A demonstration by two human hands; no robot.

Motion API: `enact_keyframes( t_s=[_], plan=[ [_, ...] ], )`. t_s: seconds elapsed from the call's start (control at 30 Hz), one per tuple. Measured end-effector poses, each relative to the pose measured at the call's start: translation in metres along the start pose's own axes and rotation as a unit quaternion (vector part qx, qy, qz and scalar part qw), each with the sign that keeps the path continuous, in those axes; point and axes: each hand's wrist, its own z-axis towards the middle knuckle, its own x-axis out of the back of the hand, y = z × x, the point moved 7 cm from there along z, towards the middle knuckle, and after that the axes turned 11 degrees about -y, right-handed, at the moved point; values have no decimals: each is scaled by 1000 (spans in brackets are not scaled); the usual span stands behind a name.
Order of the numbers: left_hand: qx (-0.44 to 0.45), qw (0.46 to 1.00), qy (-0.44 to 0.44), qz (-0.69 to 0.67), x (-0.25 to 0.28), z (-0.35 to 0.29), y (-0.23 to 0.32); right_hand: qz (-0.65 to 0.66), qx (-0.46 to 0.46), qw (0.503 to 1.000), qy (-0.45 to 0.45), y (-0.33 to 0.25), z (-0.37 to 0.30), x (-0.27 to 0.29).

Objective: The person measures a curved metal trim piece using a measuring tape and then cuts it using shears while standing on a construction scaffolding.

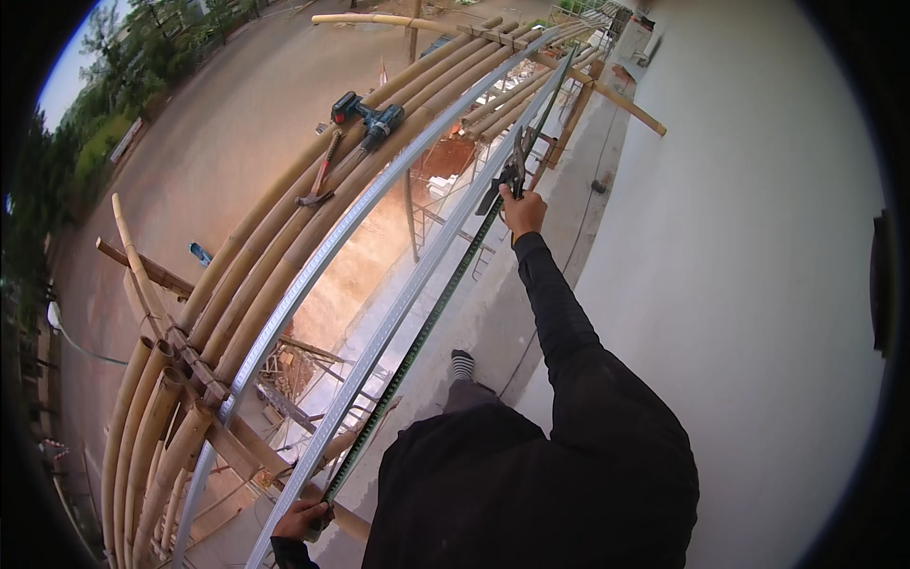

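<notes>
A long, thin galvanised metal strip (pixel 379 337) runs diagonally away from me, and a dark green measuring tape (pixel 417 346) with marks along it lies stretched beside it. My left hand (pixel 303 520), at the near end, is closed around the tape measure, whose body is mostly hidden by the fingers. Farther along, my right hand (pixel 523 209) grips a black-handled tool (pixel 513 174) with grey jaws, against the strip and tape. The tool looks like snips or a clamp; I cannot tell which. A second metal strip (pixel 318 266) lies on the left, along the bamboo poles.
Bamboo poles (pixel 275 223) form a scaffold on the left, carrying a cordless drill (pixel 381 126), another power tool (pixel 347 107) and a hammer (pixel 320 175). Beyond the poles is a drop to ground far below. A white wall (pixel 739 237) rises on the right. My socked foot (pixel 463 364) stands on a concrete ledge (pixel 512 313).
</notes>
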Motion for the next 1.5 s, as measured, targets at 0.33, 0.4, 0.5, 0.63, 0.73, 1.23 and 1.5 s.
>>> enact_keyframes(
  t_s=[0.33,0.4,0.5,0.63,0.73,1.23,1.5],
  plan=[
    [-31,998,-53,28,14,18,-2,287,-71,953,-69,-11,8,-9],
    [-24,998,-53,25,17,23,-3,399,-59,914,-35,-16,9,1],
    [-9,999,-34,10,21,32,-2,480,-42,875,40,-20,3,33],
    [-9,1000,-15,-12,37,41,-7,453,-60,884,96,-22,-39,69],
    [-21,1000,-4,1,59,58,-20,572,-93,815,20,11,-85,36],
    [-105,993,44,27,95,103,-18,552,-408,687,-237,55,-354,-217],
    [-84,988,82,96,111,115,-28,544,-397,710,-205,20,-371,-247]
  ],
)
